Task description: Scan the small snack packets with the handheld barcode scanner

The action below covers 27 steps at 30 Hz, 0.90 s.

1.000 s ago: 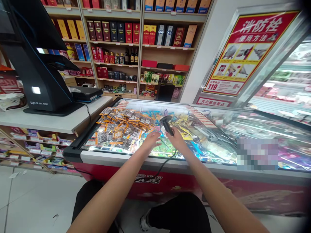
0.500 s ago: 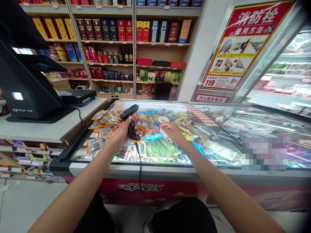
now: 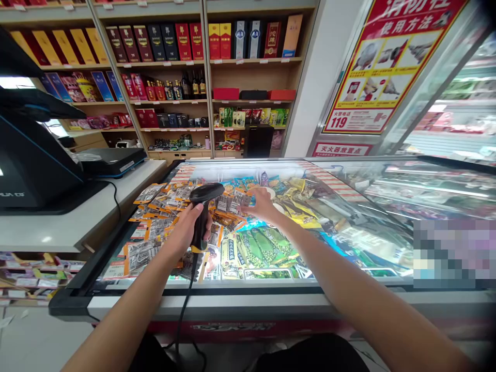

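Note:
My left hand point(image 3: 189, 227) is wrapped around the handle of a black barcode scanner point(image 3: 206, 193), held upright over the freezer top with its cable hanging down in front. My right hand point(image 3: 264, 205) reaches over the glass, its thumb and fingers apart at the right edge of the small silver-and-orange snack packets point(image 3: 234, 200). Its fingertips touch or hover just over a packet; I cannot tell which. Partly hidden behind this hand is a white round item point(image 3: 270, 192). More such packets point(image 3: 149, 227) lie in a loose heap left of the scanner.
Beneath the glass of the chest freezer point(image 3: 271, 298) lie green and yellow packs point(image 3: 259, 245). At left, a counter point(image 3: 50, 227) carries a dark checkout machine point(image 3: 34, 155) and a flat scale point(image 3: 112, 159). Shelves of boxes and bottles point(image 3: 163, 82) stand behind.
My right hand has moved left and slightly down, from the white round items to the packets. The scanner has come down a little and turned more upright in my left hand. The view has shifted.

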Tool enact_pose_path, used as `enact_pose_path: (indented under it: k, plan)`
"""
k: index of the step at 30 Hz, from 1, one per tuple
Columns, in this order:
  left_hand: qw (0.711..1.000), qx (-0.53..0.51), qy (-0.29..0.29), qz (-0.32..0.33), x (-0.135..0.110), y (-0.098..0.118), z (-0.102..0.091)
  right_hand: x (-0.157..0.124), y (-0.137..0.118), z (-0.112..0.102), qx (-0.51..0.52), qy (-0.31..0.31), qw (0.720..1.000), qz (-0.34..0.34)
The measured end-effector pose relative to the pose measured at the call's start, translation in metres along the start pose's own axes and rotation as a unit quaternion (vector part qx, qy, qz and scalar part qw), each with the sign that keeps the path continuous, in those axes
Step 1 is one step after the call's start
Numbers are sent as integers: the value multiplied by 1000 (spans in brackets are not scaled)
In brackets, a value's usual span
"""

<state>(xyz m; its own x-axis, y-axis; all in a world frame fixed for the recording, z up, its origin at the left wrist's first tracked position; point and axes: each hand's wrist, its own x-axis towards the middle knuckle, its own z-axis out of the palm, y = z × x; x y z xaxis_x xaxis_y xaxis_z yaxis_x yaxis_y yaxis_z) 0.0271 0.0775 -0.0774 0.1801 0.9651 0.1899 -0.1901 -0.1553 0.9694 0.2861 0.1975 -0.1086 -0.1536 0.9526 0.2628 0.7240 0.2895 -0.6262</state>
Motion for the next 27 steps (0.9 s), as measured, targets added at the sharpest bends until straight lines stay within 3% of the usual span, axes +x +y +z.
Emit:
enact_pose_path:
  k: [6, 9, 16, 27]
  plan:
    - [995, 88, -28, 32, -10, -5, 12, -24, -12, -33, 160, -12, 985, -61]
    - [993, 87, -72, 40, -15, -11, 21, -41, -13, -37, 183, 32, 979, -87]
    - [989, 86, -117, 23, -18, -13, 26, -59, -15, -43, 150, 103, 980, -82]
    - [984, 121, -130, 29, -21, -8, 24, -57, -16, -44, 160, 97, 978, -96]
